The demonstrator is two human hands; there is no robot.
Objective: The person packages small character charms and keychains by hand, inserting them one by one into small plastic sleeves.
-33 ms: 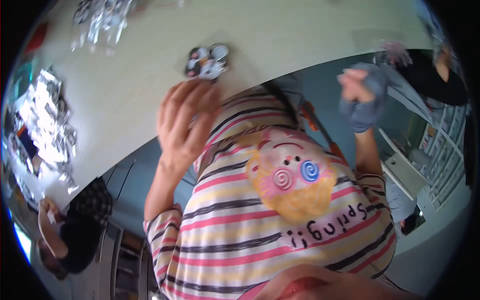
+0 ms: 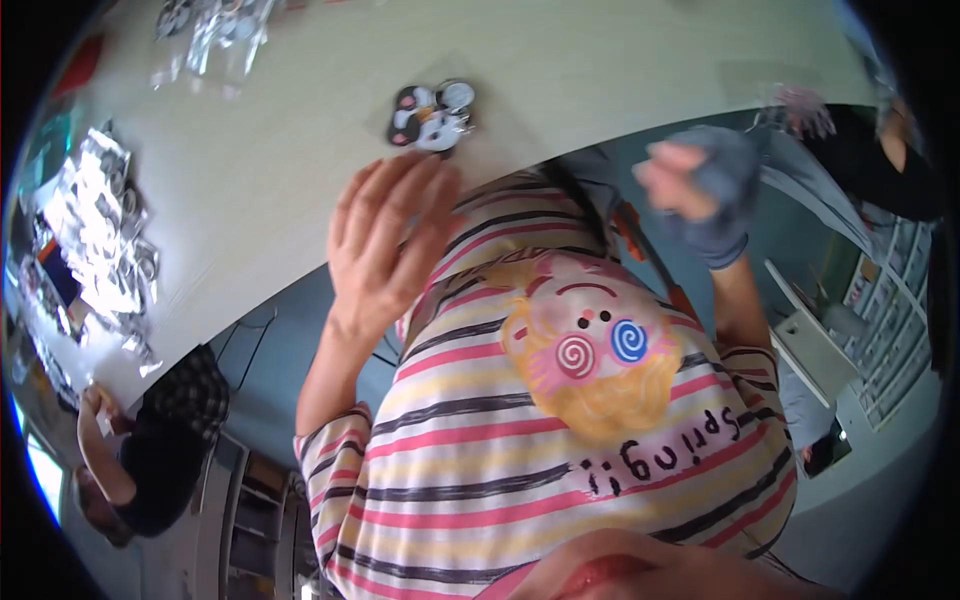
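Heap of shiny silver packets (image 2: 100, 230), at the far left of a pale desk (image 2: 270, 170), spreading toward the desk's near edge. Just below it, a seated co-worker (image 2: 165, 465) in a dark top, with hands (image 2: 97, 402) close to the desk's corner. Upper left: clear packets (image 2: 225, 40), glinting, well apart from the middle. A broad pale stretch of desk top runs from the silver heap to the centre and gives room for sideways movement.

Of the wearer's hands, the left hand (image 2: 388, 230): bare, back upward, fingers loosely extended and slightly parted, nothing seen in its grasp; it lies across the desk's near edge. Just beyond its fingertips, on the desk: one clear packet (image 2: 435, 118) with black, white and pink animal-shaped pieces and a round silvery part; whether the fingertips touch it cannot be told.

Right hand (image 2: 695, 185): in a grey-blue fingerless glove, blurred, fingers bent inward, well apart from the packet, past the desk's near edge with floor beneath; whether it grips anything cannot be told.

Far right: pinkish bristly item (image 2: 803, 108) at the desk's edge, beside a second co-worker (image 2: 870, 165) in black.
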